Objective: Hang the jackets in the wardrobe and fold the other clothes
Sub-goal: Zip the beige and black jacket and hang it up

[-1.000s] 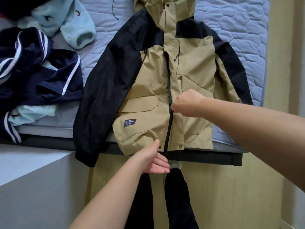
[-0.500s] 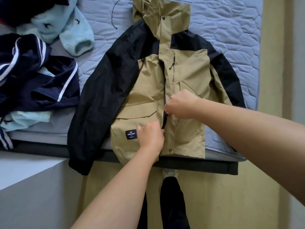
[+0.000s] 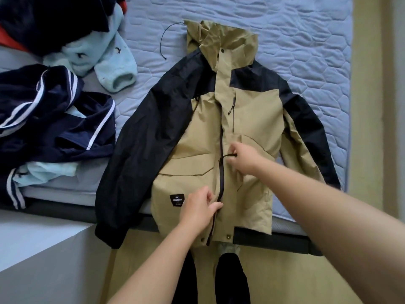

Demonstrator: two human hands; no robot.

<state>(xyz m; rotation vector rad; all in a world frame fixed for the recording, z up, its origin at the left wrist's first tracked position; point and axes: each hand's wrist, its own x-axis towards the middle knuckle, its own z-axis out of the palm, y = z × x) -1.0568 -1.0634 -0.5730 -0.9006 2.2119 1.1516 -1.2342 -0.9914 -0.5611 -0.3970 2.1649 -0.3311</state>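
Observation:
A tan and black hooded jacket (image 3: pixel 197 137) lies face up on the blue quilted mattress (image 3: pixel 295 36), its hem hanging over the near edge. My right hand (image 3: pixel 241 156) pinches the black zipper pull (image 3: pixel 229 155) about halfway up the front. My left hand (image 3: pixel 197 205) holds the tan fabric beside the zipper near the hem, next to a small black label (image 3: pixel 177 200). The zipper is closed below the pull and the front is parted above it.
A heap of navy clothes with white stripes (image 3: pixel 50 119) lies at the left, with a pale blue fleece garment (image 3: pixel 103 60) behind it. A grey surface (image 3: pixel 32 255) stands at the lower left. Wooden floor (image 3: pixel 285 273) and my dark-clad legs are below the bed edge.
My right hand has drawn the zipper pull up the jacket front. My left hand rose from below the hem onto the fabric beside the zipper. The view tilted up the bed.

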